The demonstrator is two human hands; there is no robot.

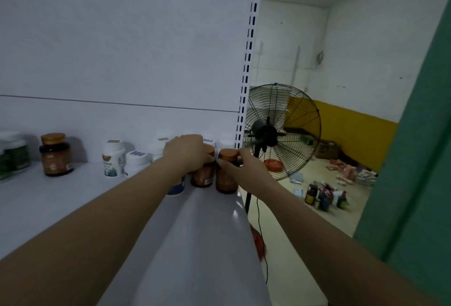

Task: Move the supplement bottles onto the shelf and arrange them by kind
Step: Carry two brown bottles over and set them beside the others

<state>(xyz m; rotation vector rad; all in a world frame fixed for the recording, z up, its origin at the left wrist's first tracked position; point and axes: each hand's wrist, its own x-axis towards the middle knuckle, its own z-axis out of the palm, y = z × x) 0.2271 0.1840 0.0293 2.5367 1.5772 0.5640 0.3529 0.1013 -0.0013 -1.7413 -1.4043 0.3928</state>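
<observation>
- Centre frame, your right hand (240, 162) grips the brown bottle (226, 178) at the shelf (73, 198) edge.
- Your left hand (188, 153) curls over the second brown bottle (202, 176) just beside it. The fingertips are hidden, so it is probably holding.
- They likely stand together because they match.
- The white bottles (113, 159) stand farther back.
</observation>
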